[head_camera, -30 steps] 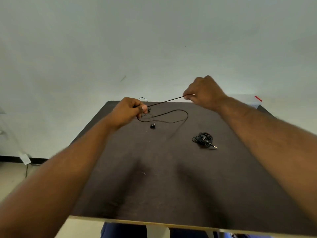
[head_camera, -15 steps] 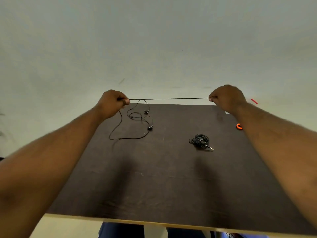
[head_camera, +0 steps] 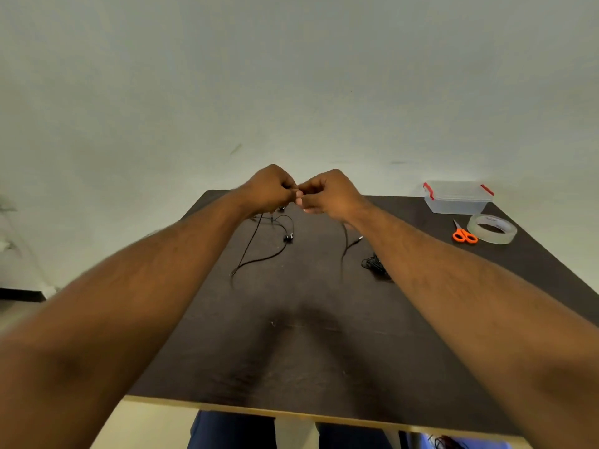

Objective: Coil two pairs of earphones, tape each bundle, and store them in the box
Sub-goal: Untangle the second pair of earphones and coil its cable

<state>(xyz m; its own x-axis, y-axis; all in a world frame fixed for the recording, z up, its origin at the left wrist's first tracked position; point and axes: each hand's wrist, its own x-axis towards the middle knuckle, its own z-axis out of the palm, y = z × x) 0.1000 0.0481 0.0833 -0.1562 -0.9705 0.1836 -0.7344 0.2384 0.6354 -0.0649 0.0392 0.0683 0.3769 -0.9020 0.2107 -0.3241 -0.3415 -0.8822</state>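
Observation:
My left hand [head_camera: 270,189] and my right hand [head_camera: 327,194] meet above the far side of the dark table [head_camera: 308,351], fingers curled, both pinching the thin black cable of the loose earphones [head_camera: 259,251]. Its slack hangs down and trails over the table below each hand, with an earbud [head_camera: 287,238] lying by the left loop. A second pair of earphones [head_camera: 372,265], a coiled black bundle, lies on the table, half hidden by my right forearm. The clear plastic box [head_camera: 457,197] with red clips stands at the far right corner.
A roll of clear tape [head_camera: 492,229] lies in front of the box, with orange-handled scissors [head_camera: 464,234] to its left. A plain pale wall rises behind the table. The table's light front edge [head_camera: 291,413] runs close to me.
My hands were wide apart with the cable stretched taut between them; now they have come together at the middle and the cable hangs slack in loops. The view has tilted, bringing box, tape and scissors into sight.

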